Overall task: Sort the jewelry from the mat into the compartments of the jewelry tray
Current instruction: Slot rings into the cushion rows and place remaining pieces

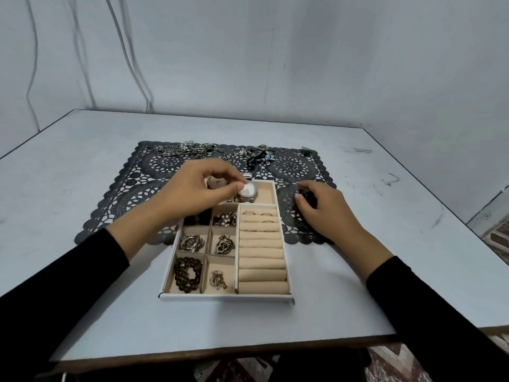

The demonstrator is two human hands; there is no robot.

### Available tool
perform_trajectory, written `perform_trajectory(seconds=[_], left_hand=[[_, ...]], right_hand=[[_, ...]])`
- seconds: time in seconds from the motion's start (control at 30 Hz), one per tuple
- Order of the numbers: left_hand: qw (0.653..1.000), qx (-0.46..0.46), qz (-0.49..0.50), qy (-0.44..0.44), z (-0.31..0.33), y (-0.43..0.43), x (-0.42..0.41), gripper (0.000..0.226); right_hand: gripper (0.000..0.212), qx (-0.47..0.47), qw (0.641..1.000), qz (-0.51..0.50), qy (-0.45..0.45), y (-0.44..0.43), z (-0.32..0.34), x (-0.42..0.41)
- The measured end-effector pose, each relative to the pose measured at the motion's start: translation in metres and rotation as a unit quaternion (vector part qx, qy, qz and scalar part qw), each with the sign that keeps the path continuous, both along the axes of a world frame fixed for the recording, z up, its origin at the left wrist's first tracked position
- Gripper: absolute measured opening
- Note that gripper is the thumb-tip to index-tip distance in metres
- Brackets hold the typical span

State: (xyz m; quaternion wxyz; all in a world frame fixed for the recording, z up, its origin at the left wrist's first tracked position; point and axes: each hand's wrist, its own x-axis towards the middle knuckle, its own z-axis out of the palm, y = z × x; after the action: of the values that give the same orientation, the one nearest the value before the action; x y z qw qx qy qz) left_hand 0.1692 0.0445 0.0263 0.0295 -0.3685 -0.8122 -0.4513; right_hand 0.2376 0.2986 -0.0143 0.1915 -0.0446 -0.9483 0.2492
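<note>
A pale table (82,271) fills the view, seen from above by the person seated at it. A dark lace mat (154,172) lies across the middle, and a cream tray (225,297) sits at its 6 o'clock edge, half on the mat and half on bare table, probably to keep each transfer short.

Two arms in black sleeves reach in from 7 and 5 o'clock. The left hand (192,188) hovers over the tray's far end at 12 o'clock, thumb and curled fingers pinching a silver watch (248,190) by its face. The watch lies in the long compartment there, likely the only one wide enough for it.

The right hand (325,210) rests on the mat at 3 o'clock of the tray, fingers curled over a small dark piece (304,194). Whether it actually grips the piece cannot be told, dark on dark.

The small compartments on the tray's left side already hold a brown bead bracelet (187,274) and several gold pieces, one kind in each. Rings (260,213) sit in the roll slots on the right.

Unsorted chains (187,148) and a black band (261,157) wait along the mat's 12 o'clock edge, so the sorting looks partly done.
</note>
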Motion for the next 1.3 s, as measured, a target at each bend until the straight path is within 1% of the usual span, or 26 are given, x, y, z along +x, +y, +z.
perform_trajectory(seconds=[0.07,0.13,0.2,0.33,0.47,0.53,0.6,0.73,0.87,0.93,1.03,1.2,1.3], left_hand=[[1.000,0.010,0.029,0.003,0.001,0.001,-0.019,0.015],[0.999,-0.002,0.051,0.011,0.001,0.002,-0.039,0.018],[0.997,-0.033,0.061,0.016,0.003,0.003,-0.057,0.021],[0.991,-0.117,0.061,-0.022,0.000,0.006,-0.096,0.025],[0.978,-0.203,0.034,-0.023,-0.013,0.009,-0.135,0.031],[0.970,-0.244,0.001,-0.008,-0.018,0.012,-0.148,0.035],[0.964,-0.266,-0.021,0.016,-0.024,0.015,-0.158,0.038],[0.961,-0.271,-0.032,0.049,-0.034,0.021,-0.171,0.042],[0.973,-0.219,-0.035,0.067,-0.033,0.031,-0.175,0.032],[0.973,-0.215,-0.045,0.070,-0.031,0.039,-0.175,0.040],[0.963,-0.239,-0.076,0.098,-0.028,0.056,-0.176,0.050],[0.936,-0.277,-0.147,0.158,-0.036,0.084,-0.179,0.052],[0.933,-0.286,-0.161,0.147,-0.038,0.086,-0.181,0.053]], right_hand=[[0.035,0.001,1.000,0.004,-0.004,0.003,0.001,-0.008],[0.036,0.006,1.000,0.006,-0.012,0.005,0.003,-0.017],[0.037,0.011,1.000,0.008,-0.023,0.008,0.003,-0.028],[0.039,0.032,0.998,0.011,-0.048,0.014,0.003,-0.053],[0.037,0.040,0.998,0.020,-0.054,0.016,0.003,-0.078],[0.037,0.050,0.997,0.023,-0.053,0.017,0.003,-0.092],[0.038,0.053,0.997,0.023,-0.055,0.019,0.003,-0.105],[0.041,0.048,0.997,0.018,-0.059,0.027,0.000,-0.126],[0.041,0.044,0.997,0.021,-0.054,0.034,0.000,-0.141],[0.040,0.044,0.997,0.024,-0.051,0.036,0.000,-0.147],[0.037,0.041,0.998,0.028,-0.043,0.037,-0.002,-0.154],[0.030,0.033,0.998,0.051,-0.003,0.039,-0.003,-0.157],[0.026,-0.010,0.999,0.048,0.021,0.042,-0.002,-0.158]])
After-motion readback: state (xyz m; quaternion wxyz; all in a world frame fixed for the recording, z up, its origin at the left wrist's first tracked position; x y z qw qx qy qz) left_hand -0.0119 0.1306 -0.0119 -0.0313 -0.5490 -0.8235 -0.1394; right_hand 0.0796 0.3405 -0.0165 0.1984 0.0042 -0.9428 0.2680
